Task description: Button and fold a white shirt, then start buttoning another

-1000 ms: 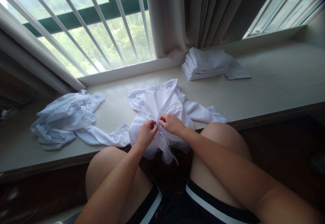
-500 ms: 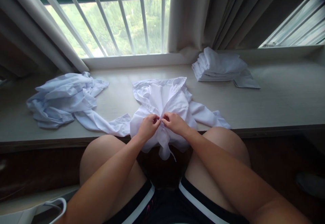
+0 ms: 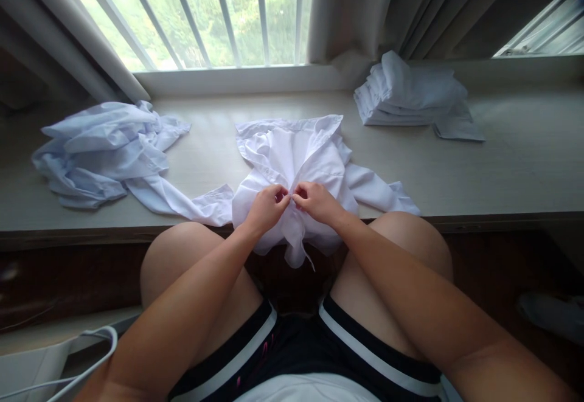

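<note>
Your knees sit just under the worktop (image 3: 502, 177) edge, so the shirt (image 3: 292, 159) hangs partly over the lip toward your lap, hem dangling between your thighs while the collar end lies flat farther back; that keeps the front placket right at hand height. Your left hand (image 3: 267, 207) and right hand (image 3: 314, 201) meet at the shirt's centre line, knuckles nearly touching, each grip closed to a tight pinch with thumb against forefinger on the two front edges of the cloth. Looks like button work, judging by the pinch and where it sits, but the button itself is too small to see. Other fingers curl in, not holding anything else. The shirt's sleeves splay out, one to the left across the worktop, one to the right near your right knee. Left of it, well apart from your hands, a rumpled pale-blue pile (image 3: 100, 152) lies unfolded, one sleeve trailing toward the shirt and touching or nearly touching it. Farther back on the right, a folded stack (image 3: 406, 95) of white garments sits near the curtain (image 3: 365, 6), square and out of the way, a loose flat piece beside it. Beyond is the barred window (image 3: 219, 13). A white bag (image 3: 45, 365) sits low at your left.
</note>
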A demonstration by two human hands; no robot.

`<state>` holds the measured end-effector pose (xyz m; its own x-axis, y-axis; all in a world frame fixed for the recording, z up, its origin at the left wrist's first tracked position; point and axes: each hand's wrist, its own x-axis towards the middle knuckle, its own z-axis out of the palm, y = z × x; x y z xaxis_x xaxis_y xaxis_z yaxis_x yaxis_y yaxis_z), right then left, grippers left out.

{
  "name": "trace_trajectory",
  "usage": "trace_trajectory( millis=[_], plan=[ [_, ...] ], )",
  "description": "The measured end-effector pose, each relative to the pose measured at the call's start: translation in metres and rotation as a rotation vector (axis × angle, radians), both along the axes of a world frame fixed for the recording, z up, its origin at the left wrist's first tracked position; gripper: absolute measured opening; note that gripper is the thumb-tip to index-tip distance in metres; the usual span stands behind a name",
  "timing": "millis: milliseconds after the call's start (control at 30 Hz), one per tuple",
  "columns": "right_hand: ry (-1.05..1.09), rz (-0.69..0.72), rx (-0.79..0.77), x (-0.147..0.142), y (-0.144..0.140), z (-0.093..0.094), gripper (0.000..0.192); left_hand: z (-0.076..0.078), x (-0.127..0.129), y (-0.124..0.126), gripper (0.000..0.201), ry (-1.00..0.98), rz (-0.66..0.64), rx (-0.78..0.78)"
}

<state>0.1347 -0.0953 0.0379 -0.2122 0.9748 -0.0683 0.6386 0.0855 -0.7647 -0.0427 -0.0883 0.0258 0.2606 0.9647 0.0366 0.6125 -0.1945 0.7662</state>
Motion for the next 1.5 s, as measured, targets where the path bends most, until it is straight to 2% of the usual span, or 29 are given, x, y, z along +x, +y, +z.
trace_trajectory(
  millis=[667,867,1033,1133,1500],
  plan=[
    [-0.002,-0.002,-0.026,0.0,0.0014,0.003,0.012,0.005,-0.0017,0.0023,0.012,-0.024,0.027,-0.042],
    [-0.003,-0.004,0.005,0.0005,0.0022,-0.0013,0.011,0.005,-0.0029,0.0027,0.014,-0.043,0.019,-0.042],
    [0.018,0.048,0.063,-0.0001,0.0027,-0.005,0.012,0.0022,-0.0047,0.0041,0.025,-0.067,0.025,-0.048],
    [0.017,0.07,0.089,-0.0008,0.002,-0.0056,0.013,0.0019,-0.0045,0.0045,0.024,-0.085,0.026,-0.064],
    [0.036,0.066,0.087,0.0002,0.0038,-0.0021,0.01,0.0023,-0.0044,0.0054,0.029,-0.108,0.021,-0.082]
  ],
)
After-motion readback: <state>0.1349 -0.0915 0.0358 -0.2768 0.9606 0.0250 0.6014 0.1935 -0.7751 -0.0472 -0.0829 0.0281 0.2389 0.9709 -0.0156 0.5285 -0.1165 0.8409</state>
